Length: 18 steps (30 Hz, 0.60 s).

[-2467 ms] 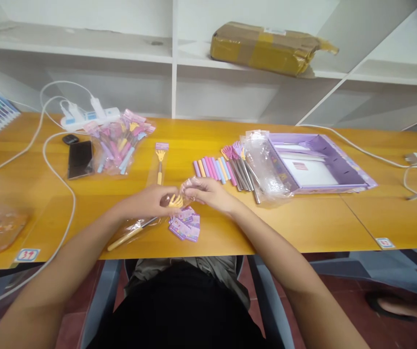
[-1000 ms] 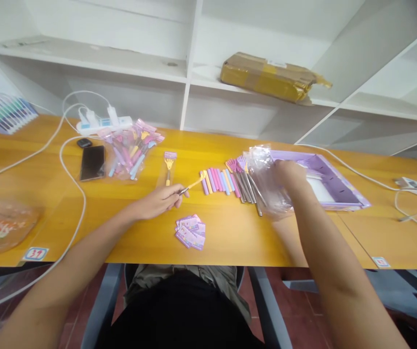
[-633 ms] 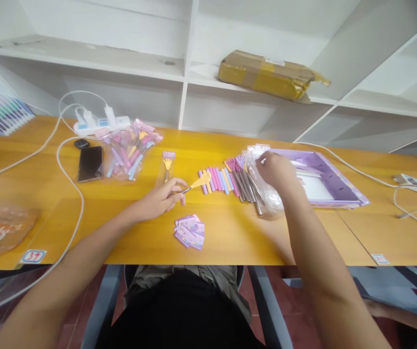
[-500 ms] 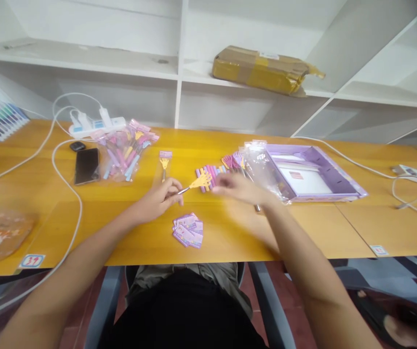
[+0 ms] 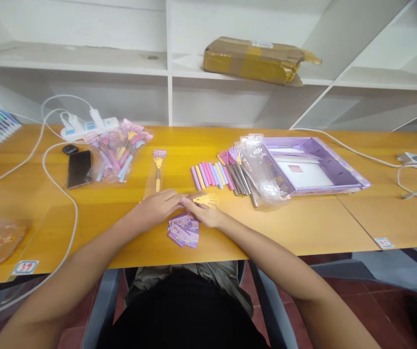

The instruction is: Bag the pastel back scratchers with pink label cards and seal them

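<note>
A back scratcher with a yellow hand-shaped head (image 5: 208, 199) is held low over the table between my two hands. My left hand (image 5: 157, 208) is closed around its handle end, which the fingers hide. My right hand (image 5: 205, 213) pinches it near the head, fingertips meeting the left hand. Just below lie purple printed cards (image 5: 184, 230) in a loose pile. Beyond my left hand rests a bagged yellow back scratcher (image 5: 158, 167). Several coloured handle sleeves (image 5: 210, 175) form a row, beside metal-stemmed back scratchers (image 5: 238, 178) with pink and purple heads.
Clear plastic bags (image 5: 261, 167) lean against an open purple box (image 5: 346, 165) at right. Packed back scratchers (image 5: 121, 152), a phone (image 5: 79, 168) and a power strip (image 5: 88, 127) are at left. A white cable (image 5: 74, 218) crosses the table. A taped parcel (image 5: 252, 59) sits on the shelf.
My right hand has come left from the row of sleeves to the yellow back scratcher, meeting my left hand. Both hands are now lower and closer to the cards.
</note>
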Available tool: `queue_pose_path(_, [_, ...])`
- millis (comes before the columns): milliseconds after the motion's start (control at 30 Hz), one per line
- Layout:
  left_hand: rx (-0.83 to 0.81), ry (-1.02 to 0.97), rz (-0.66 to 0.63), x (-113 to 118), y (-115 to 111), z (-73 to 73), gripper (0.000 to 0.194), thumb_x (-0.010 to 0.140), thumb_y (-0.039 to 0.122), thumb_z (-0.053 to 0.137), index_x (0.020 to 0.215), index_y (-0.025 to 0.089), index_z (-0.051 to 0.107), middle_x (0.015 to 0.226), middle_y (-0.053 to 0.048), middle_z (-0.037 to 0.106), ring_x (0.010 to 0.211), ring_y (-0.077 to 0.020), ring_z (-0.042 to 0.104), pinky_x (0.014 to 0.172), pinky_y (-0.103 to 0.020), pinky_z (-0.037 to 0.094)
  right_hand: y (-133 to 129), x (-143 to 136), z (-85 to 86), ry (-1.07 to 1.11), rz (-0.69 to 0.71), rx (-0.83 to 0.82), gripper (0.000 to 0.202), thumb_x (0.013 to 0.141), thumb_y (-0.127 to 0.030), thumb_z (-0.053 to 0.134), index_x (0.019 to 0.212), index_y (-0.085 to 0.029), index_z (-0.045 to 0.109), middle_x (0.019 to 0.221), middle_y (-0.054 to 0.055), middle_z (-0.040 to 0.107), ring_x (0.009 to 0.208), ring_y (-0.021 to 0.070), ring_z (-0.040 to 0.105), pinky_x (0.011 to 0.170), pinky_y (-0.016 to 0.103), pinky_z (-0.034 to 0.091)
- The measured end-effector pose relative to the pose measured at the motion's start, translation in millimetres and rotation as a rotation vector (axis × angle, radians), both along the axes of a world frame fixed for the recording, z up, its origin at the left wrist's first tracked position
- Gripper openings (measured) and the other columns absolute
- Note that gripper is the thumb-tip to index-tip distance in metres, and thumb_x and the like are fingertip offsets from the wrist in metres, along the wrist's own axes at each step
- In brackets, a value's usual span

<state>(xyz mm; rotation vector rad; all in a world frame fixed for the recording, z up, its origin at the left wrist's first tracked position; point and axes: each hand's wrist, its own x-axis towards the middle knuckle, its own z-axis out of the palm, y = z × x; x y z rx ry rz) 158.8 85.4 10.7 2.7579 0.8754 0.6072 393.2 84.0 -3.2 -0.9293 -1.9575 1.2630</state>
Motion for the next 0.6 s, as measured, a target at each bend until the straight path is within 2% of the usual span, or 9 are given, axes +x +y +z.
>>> queue_pose_path(67, [0.040,0.031,0.052,2,-2,2.6,0.034,0.116,0.037,0.040,0.124,0.016,0.066,0.106,-0.011,0.074,0.100,-0.0236,0.071,0.092,-0.037,0.055,-1,-1,-1.9,0.047,-0.112,-0.082,0.068,0.102,-0.082,0.042,0.063,-0.025,0.039,0.060,-0.002,0.037,0.061,0.0160,0.035,0.057,0.033,0.031])
queue_pose_path(133, [0.063,0.057,0.107,2,-2,4.1,0.035,0.117,0.038,0.039,0.119,0.017,0.066,0.103,-0.010,0.073,0.094,-0.0229,0.070,0.086,-0.035,0.054,0,1,-2.7,0.105,-0.217,-0.090,0.070,0.098,-0.087,0.043,0.064,-0.026,0.034,0.060,-0.003,0.032,0.060,0.0152,0.030,0.055,0.032,0.028])
queue_pose_path(167, [0.074,0.070,0.116,1,-2,4.0,0.035,0.117,0.038,0.038,0.115,0.017,0.066,0.101,-0.009,0.072,0.091,-0.0224,0.069,0.083,-0.034,0.053,1,2,-2.5,0.128,-0.227,-0.073,0.070,0.097,-0.087,0.045,0.064,-0.026,0.033,0.061,-0.004,0.031,0.060,0.0148,0.029,0.055,0.032,0.026])
queue_pose_path(333, [0.130,0.131,0.073,2,-3,-0.5,0.036,0.116,0.034,0.038,0.100,0.017,0.065,0.087,-0.007,0.068,0.083,-0.0216,0.065,0.076,-0.033,0.049,2,3,0.7,0.063,0.001,-0.084,0.066,0.101,-0.078,0.051,0.063,-0.024,0.044,0.059,-0.004,0.037,0.060,0.0138,0.033,0.055,0.031,0.025])
queue_pose_path(467, [0.056,0.167,0.063,2,2,4.7,0.031,0.114,0.026,0.040,0.097,0.019,0.065,0.088,-0.007,0.070,0.086,-0.0220,0.067,0.077,-0.033,0.048,0,-1,6.4,0.096,-0.004,-0.068,0.066,0.104,-0.075,0.048,0.063,-0.024,0.037,0.059,-0.004,0.033,0.060,0.0125,0.030,0.055,0.030,0.023])
queue_pose_path(600, [-0.015,0.184,0.064,-1,9,14.6,0.027,0.112,0.021,0.041,0.100,0.019,0.065,0.095,-0.007,0.074,0.092,-0.0230,0.069,0.081,-0.034,0.048,2,5,20.1,0.103,0.004,-0.049,0.065,0.104,-0.073,0.049,0.063,-0.024,0.035,0.060,-0.005,0.030,0.059,0.0113,0.027,0.056,0.030,0.020])
